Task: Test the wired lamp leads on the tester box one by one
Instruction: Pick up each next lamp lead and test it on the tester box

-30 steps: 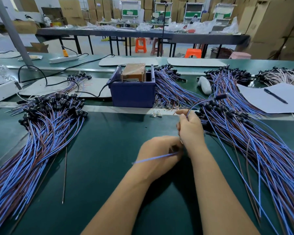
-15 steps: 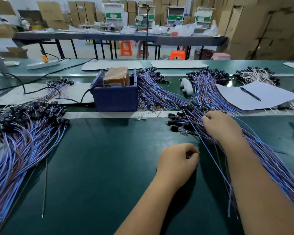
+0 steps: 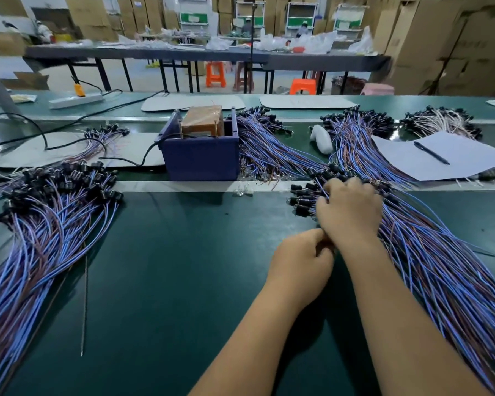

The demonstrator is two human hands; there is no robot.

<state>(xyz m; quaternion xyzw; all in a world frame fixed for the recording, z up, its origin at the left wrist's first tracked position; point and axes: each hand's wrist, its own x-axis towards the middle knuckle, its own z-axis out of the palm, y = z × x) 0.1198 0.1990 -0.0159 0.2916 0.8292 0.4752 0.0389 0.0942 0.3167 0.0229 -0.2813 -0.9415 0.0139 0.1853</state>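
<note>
The blue tester box (image 3: 200, 158) stands at the back centre of the green bench, with a brown taped block (image 3: 202, 121) and two brass rods inside it. A big fan of blue and brown lamp leads (image 3: 440, 267) with black sockets lies on the right. My right hand (image 3: 349, 210) lies on its socket end, fingers curled into the leads and gripping some. Just below that wrist my left hand (image 3: 303, 258) is curled in a fist; nothing shows inside it. Another heap of leads (image 3: 55, 218) lies on the left.
More leads (image 3: 269, 150) lie behind and right of the box. A paper sheet (image 3: 463, 161) with a pen (image 3: 430, 152) sits at the right, a white object (image 3: 322, 140) beside it. A thin loose wire (image 3: 84, 304) lies left of centre. A black cable (image 3: 126, 160) runs to the box.
One second ago both hands held one blue lead stretched between them. That lead is gone from view; my right hand moved onto the right pile, and my left hand closed and came up under the right wrist.
</note>
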